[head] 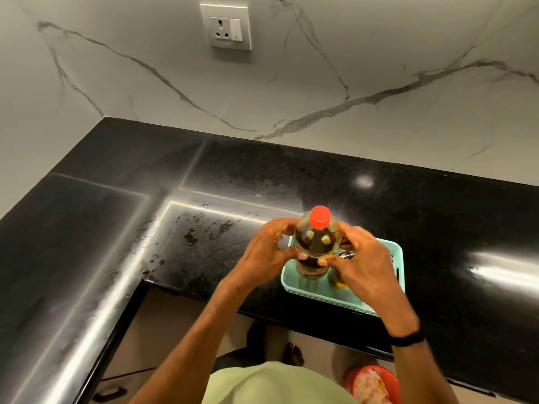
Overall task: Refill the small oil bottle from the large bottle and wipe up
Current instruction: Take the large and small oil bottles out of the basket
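Observation:
A large clear bottle of amber oil with a red cap stands upright in a turquoise plastic basket near the counter's front edge. My left hand grips the bottle's left side and my right hand grips its right side. A smaller bottle with amber oil and a metal top sits in the basket just right of the large one, mostly hidden under my right hand.
The black granite counter forms an L, with oily smears left of the basket. A marble wall with a socket rises behind. On the floor below stands a red bin.

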`<state>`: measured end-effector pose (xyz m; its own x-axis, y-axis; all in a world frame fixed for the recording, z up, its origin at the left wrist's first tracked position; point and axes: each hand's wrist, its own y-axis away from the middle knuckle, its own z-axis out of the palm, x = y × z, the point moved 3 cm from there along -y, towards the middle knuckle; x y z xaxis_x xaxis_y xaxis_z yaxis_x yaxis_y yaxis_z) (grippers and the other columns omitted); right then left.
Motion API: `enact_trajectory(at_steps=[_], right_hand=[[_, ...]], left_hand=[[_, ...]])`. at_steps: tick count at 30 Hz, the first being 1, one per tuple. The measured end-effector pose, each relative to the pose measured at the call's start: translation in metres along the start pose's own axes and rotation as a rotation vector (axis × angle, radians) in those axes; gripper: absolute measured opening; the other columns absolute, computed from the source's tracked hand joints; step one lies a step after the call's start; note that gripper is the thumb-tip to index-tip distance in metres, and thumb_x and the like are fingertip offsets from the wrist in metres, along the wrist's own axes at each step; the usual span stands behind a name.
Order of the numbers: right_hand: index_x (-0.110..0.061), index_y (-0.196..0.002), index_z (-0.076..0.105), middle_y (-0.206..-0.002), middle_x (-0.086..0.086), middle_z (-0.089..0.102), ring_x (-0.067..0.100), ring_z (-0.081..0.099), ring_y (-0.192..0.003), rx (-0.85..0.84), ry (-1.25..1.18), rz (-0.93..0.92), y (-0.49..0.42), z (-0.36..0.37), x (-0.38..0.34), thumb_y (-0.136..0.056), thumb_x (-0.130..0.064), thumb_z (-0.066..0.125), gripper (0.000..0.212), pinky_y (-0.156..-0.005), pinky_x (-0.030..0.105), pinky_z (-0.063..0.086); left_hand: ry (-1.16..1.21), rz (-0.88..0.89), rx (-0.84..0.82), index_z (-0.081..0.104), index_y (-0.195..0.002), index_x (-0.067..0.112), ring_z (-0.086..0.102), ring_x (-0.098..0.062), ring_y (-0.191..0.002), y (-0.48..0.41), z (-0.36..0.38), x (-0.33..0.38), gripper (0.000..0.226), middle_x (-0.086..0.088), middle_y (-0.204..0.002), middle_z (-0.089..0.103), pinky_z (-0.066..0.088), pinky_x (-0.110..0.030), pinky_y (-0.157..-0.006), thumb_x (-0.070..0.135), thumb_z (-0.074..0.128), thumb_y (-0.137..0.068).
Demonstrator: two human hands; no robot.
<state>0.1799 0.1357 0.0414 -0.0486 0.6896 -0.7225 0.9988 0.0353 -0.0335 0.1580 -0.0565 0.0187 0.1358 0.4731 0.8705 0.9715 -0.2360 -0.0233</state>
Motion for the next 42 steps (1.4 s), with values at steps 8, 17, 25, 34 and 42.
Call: enact_trajectory(at_steps=[8,17,25,34,42], right_hand=[[-0.02,-0.124,0.063,-0.097,-0.014,0.057,0.007,0.056,-0.09,-0.001,0.065,-0.146,-0.012,-0.018,-0.07,-0.066,-0.019,0.089,0.063,-0.076,0.004,0.035],[-0.021,-0.12,0.065,-0.1,-0.004,0.066,0.01,0.062,-0.089,-0.086,-0.03,-0.172,-0.047,0.069,-0.131,-0.063,-0.023,0.091,0.063,-0.08,0.016,0.05],[-0.024,-0.115,0.067,-0.101,-0.007,0.067,0.012,0.062,-0.093,-0.123,-0.095,-0.098,-0.078,0.172,-0.169,-0.06,-0.019,0.09,0.06,-0.086,0.029,0.053],[-0.024,-0.123,0.065,-0.107,-0.002,0.067,0.015,0.059,-0.102,-0.129,-0.064,0.003,-0.087,0.23,-0.189,-0.067,-0.019,0.088,0.061,-0.092,0.035,0.052],[-0.026,-0.12,0.064,-0.107,-0.003,0.066,0.013,0.06,-0.1,-0.118,-0.061,0.057,-0.089,0.247,-0.184,-0.069,-0.019,0.086,0.057,-0.092,0.035,0.053]], left_hand=[[-0.065,0.167,0.103,0.065,-0.117,0.016,0.059,-0.011,-0.107,0.007,-0.066,0.032,0.05,0.001,-0.116,0.066,0.045,-0.018,-0.089,0.011,0.085,-0.071],[-0.179,0.135,0.17,0.067,-0.11,0.021,0.06,-0.003,-0.097,0.013,-0.157,-0.022,0.049,0.002,-0.109,0.068,0.041,-0.004,-0.081,0.009,0.087,-0.067],[-0.204,-0.009,0.121,0.067,-0.116,0.019,0.06,-0.012,-0.102,0.013,-0.225,-0.102,0.051,0.003,-0.108,0.066,0.047,-0.023,-0.085,0.013,0.086,-0.069],[-0.205,-0.082,0.042,0.065,-0.119,0.021,0.058,-0.011,-0.103,0.007,-0.255,-0.157,0.054,0.003,-0.11,0.065,0.046,-0.022,-0.086,0.016,0.086,-0.07],[-0.172,-0.104,0.002,0.063,-0.121,0.023,0.057,-0.009,-0.106,0.009,-0.257,-0.172,0.055,0.008,-0.113,0.063,0.05,-0.033,-0.094,0.015,0.085,-0.071]])
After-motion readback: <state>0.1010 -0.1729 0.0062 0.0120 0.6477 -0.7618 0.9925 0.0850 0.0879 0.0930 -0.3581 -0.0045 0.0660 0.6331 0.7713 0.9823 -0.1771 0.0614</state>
